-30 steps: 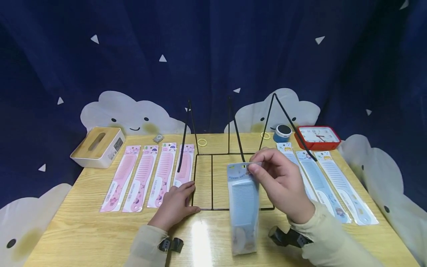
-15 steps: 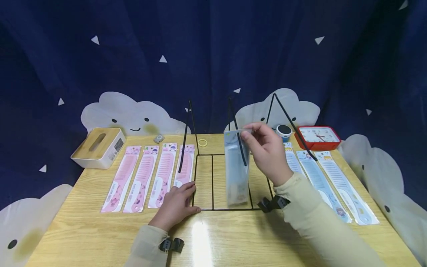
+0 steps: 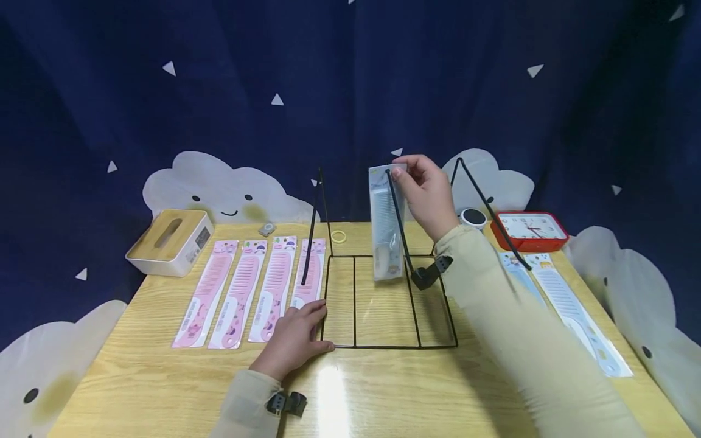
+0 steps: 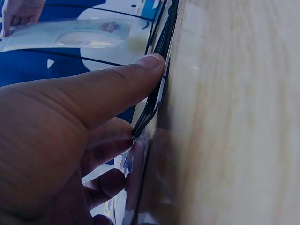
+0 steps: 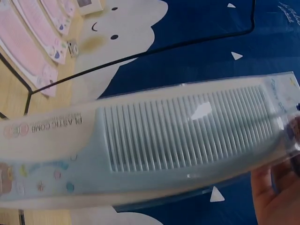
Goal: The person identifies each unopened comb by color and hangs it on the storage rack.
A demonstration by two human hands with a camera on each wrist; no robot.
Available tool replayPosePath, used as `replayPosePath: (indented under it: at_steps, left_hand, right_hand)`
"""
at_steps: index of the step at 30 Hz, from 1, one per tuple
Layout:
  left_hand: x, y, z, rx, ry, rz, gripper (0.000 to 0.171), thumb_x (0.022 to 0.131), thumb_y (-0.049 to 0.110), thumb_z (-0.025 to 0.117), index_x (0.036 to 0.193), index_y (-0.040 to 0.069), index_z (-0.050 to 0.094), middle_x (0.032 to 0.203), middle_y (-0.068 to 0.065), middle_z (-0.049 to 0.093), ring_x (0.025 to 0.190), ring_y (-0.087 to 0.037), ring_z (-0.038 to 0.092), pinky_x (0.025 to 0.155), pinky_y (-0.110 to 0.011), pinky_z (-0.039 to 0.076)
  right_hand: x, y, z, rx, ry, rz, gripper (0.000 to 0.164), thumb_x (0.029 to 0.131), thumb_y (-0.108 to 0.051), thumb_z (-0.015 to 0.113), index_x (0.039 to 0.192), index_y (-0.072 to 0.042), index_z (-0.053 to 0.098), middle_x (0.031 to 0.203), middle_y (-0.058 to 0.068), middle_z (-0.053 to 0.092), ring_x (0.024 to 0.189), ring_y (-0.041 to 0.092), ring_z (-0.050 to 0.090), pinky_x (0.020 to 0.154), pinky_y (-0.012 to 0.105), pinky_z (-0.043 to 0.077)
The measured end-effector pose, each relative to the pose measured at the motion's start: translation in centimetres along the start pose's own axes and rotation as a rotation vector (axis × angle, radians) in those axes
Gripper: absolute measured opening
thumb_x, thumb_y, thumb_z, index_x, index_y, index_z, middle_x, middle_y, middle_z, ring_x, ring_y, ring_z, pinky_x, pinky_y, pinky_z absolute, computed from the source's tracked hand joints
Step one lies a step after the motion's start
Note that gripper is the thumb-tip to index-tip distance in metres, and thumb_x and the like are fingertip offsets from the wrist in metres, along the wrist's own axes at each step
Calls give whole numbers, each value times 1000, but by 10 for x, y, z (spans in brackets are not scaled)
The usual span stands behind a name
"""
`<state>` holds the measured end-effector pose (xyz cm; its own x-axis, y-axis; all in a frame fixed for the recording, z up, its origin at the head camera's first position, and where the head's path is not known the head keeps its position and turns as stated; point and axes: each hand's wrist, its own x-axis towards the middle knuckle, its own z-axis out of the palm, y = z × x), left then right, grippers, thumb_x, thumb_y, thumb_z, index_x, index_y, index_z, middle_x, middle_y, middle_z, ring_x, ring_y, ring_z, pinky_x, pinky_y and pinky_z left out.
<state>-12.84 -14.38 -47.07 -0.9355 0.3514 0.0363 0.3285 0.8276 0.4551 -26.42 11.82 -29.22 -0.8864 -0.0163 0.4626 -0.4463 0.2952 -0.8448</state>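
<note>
My right hand (image 3: 429, 194) pinches the top edge of a packaged light-blue comb (image 3: 387, 225), high on the middle prong of a black wire rack (image 3: 378, 348). The prong comes out through the top of the package and slants down in front of it. In the right wrist view the blue comb (image 5: 187, 136) shows large, teeth upward, behind clear plastic. My left hand (image 3: 292, 337) rests at the rack's front left corner. Its thumb (image 4: 126, 84) lies against the front bar and its fingertips touch the side bar.
Several packaged pink combs (image 3: 235, 298) lie left of the rack. Packaged blue combs (image 3: 575, 316) lie right, partly behind the right sleeve. Along the back are a tissue box (image 3: 170, 243), a yellow ring (image 3: 339, 236), a round speaker (image 3: 473, 218) and a red clock (image 3: 531, 231).
My right hand has carried the blue comb up and away from me, along the middle prong to near its top. My left hand stays at the rack's corner. The head view has shifted slightly.
</note>
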Motion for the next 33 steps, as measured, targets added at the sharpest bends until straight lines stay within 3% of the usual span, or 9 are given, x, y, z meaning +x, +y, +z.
replayPosePath:
  at_steps: [6, 12, 15, 17, 19, 22, 26, 29, 33]
  left_hand:
    - [1, 0, 2, 12, 0, -13, 79, 79, 42, 84, 142, 3, 56, 153, -7, 47, 105, -28, 53, 90, -45, 44]
    - [1, 1, 3, 11, -9, -21, 79, 79, 42, 83, 142, 3, 55, 153, -7, 46, 104, -25, 52, 91, -44, 43]
    - [1, 1, 3, 9, -8, -17, 79, 79, 42, 83, 142, 3, 55, 153, -8, 46, 106, -27, 52, 92, -45, 43]
    - [1, 0, 3, 10, -4, -11, 79, 79, 43, 83, 142, 3, 56, 153, -8, 47, 107, -28, 53, 92, -46, 44]
    - [1, -1, 2, 10, -1, -7, 79, 79, 43, 83, 142, 3, 56, 153, -8, 47, 108, -29, 53, 93, -47, 44]
    - [1, -1, 2, 1, 0, -4, 79, 79, 42, 84, 142, 3, 56, 153, -8, 47, 109, -30, 53, 93, -48, 44]
    - [1, -1, 2, -27, -9, -12, 79, 79, 41, 84, 142, 3, 56, 153, -9, 46, 111, -31, 53, 96, -49, 43]
    - [1, -1, 2, -28, -8, -12, 78, 79, 40, 84, 141, 2, 56, 153, -9, 47, 111, -31, 53, 96, -49, 43]
    - [2, -1, 2, -13, -6, -5, 78, 79, 39, 84, 141, 1, 56, 152, -10, 47, 108, -29, 53, 94, -47, 43]
  right_hand:
    - [-7, 21, -14, 35, 5, 33, 30, 100, -17, 63, 128, -6, 61, 103, 4, 63, 91, 15, 63, 79, 24, 51]
    - [-36, 86, -60, -118, 41, 70, 26, 99, -15, 66, 117, 3, 66, 97, 3, 65, 84, 7, 62, 76, 17, 49]
    - [-48, 130, -87, -198, 51, 193, 34, 100, -22, 63, 122, 3, 63, 99, -3, 61, 86, 3, 56, 75, 14, 45]
    - [-54, 157, -104, -258, 36, 301, 40, 100, -25, 61, 129, 3, 58, 101, -2, 58, 87, 8, 53, 73, 19, 44]
    - [-57, 180, -118, -360, -24, 420, 52, 100, -29, 60, 139, 2, 50, 107, 5, 57, 90, 16, 53, 74, 26, 44]
    - [-56, 205, -134, -553, -174, 555, 73, 97, -35, 61, 147, 11, 36, 121, 28, 55, 104, 38, 56, 86, 47, 48]
    - [-52, 220, -142, -764, -362, 632, 94, 91, -46, 66, 145, 21, 28, 138, 41, 42, 127, 53, 44, 108, 61, 35]
    - [-50, 223, -144, -793, -387, 620, 86, 88, -46, 70, 135, 20, 42, 128, 39, 51, 117, 51, 50, 104, 60, 38]
    - [-51, 224, -142, -770, -293, 616, 51, 90, -36, 71, 109, 9, 57, 98, 24, 59, 92, 37, 53, 82, 48, 45]
